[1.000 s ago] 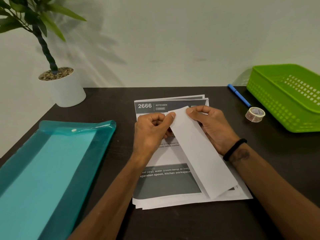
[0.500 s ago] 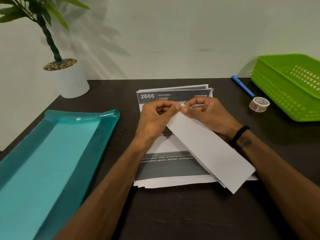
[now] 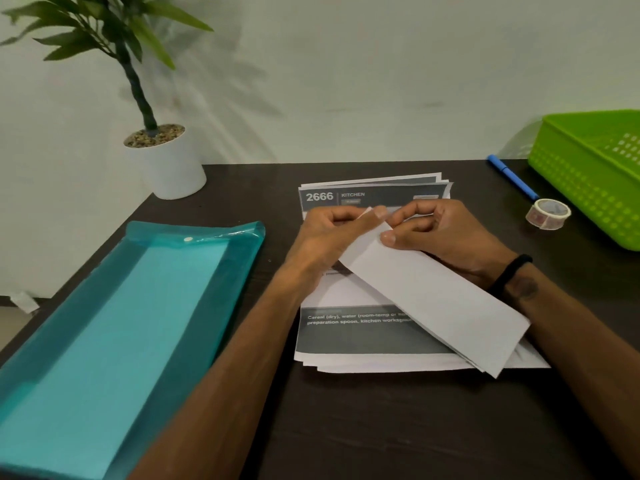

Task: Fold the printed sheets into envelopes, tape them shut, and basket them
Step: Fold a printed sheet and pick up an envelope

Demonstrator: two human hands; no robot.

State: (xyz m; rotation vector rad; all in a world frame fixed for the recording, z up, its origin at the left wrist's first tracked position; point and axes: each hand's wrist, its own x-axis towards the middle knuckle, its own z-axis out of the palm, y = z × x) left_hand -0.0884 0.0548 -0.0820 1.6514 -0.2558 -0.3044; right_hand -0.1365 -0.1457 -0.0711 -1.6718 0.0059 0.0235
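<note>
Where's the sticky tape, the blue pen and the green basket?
tape roll [image 3: 548,214], head view, on its top rim.
blue pen [image 3: 512,177], head view, mid barrel.
green basket [image 3: 585,188], head view, on its front wall.

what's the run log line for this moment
step: folding | left hand: pinches folded sheet | right hand: pinches same end | tape roll: untouched | basket: nothing visible inside

Soft, even indoor light, slightly dim and greenish. The plant [image 3: 114,46] throws a faint, feathery shadow on the wall [image 3: 381,81]. Wide-angle bending curves the table [image 3: 381,427] edges; fine print is blurred.
</note>
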